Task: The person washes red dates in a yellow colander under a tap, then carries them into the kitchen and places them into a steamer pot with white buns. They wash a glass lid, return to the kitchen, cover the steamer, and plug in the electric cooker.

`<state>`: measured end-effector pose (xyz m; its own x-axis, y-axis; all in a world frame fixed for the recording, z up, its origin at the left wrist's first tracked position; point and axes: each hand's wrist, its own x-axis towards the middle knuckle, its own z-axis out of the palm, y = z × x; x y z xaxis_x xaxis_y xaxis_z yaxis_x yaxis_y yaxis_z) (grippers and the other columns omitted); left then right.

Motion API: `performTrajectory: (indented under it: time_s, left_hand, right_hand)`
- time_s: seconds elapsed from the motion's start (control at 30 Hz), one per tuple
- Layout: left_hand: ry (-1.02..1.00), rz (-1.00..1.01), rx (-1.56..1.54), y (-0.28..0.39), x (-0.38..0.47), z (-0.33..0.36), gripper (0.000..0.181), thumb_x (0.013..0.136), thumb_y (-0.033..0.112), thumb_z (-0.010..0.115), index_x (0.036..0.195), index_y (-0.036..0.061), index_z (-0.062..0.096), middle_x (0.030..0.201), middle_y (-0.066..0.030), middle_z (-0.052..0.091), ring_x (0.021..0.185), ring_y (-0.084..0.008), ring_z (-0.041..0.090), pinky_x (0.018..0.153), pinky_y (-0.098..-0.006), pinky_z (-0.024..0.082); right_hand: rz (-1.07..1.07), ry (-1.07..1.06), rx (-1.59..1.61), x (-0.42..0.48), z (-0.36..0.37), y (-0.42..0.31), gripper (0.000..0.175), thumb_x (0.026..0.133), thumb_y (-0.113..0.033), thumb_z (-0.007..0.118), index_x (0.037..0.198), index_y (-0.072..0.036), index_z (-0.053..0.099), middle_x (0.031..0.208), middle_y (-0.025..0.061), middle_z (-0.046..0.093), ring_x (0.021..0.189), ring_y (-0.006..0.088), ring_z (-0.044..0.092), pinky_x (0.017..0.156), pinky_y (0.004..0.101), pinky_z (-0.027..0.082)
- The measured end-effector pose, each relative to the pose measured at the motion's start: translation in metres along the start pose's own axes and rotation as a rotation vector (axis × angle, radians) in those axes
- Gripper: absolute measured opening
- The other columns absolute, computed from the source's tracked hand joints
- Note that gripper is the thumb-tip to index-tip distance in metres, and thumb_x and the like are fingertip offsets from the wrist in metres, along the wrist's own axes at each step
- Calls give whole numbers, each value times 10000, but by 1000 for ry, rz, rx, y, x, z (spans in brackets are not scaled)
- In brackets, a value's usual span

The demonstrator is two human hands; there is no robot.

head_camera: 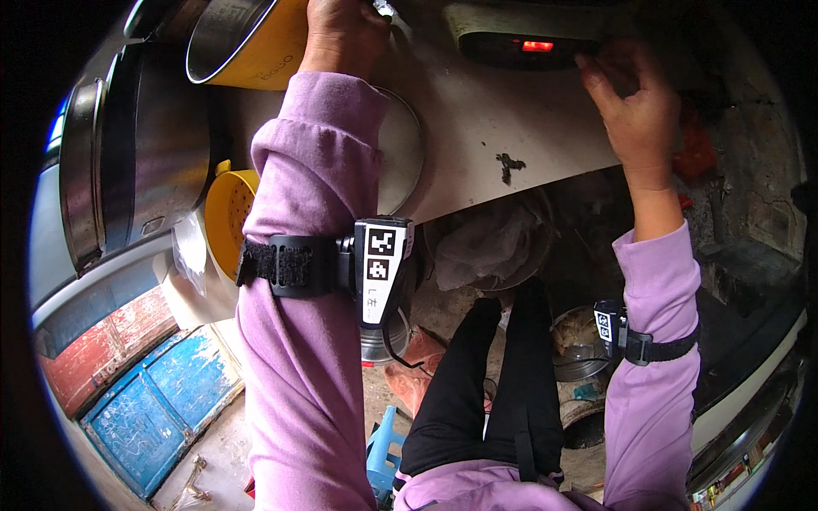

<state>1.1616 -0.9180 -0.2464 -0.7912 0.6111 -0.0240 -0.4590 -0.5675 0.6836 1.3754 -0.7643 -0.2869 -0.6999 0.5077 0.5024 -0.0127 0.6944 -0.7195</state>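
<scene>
My left hand (pixel 348 35) is at the top edge, beside a yellow metal pot (pixel 271 54) that lies tilted with its mouth to the left. Its fingers are curled and partly cut off by the frame; a small shiny piece (pixel 385 7) shows right by them, and I cannot tell whether they grip it. My right hand (pixel 639 112) is raised at the right, thumb apart from the fingers, with nothing visible between them. Just left of it is an appliance panel (pixel 495 51) with a lit red display. Shadow hides the right fingertips, so contact with the panel is unclear.
A pale tabletop (pixel 454 121) bears dark scraps (pixel 510 167) and a round lid (pixel 402 150), partly behind my left sleeve. A yellow colander (pixel 230 214) and large metal pots (pixel 169 140) stand left. Below are a basin with a plastic bag (pixel 482 246) and a blue stool (pixel 383 450).
</scene>
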Motion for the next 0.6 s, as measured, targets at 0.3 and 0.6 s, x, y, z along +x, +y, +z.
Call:
performTrajectory:
  time_s: [0.3,0.6]
  left_hand:
    - [-11,-3,14,1,-9,11,383,948,304,416,1172,14,525,1151,-117,588,1061,-237,548,928,-367,444]
    - [130,167,251,1,1,-7,430,960,373,378,1231,61,498,1242,-80,531,1138,-232,477,1005,-377,344]
  right_hand:
    - [-40,-21,-71,3,-3,-4,298,770,-178,726,979,-20,585,879,81,652,825,168,640,728,275,486]
    - [27,-26,-131,-11,-16,-16,347,772,-212,718,992,15,577,873,124,625,763,229,607,671,331,485]
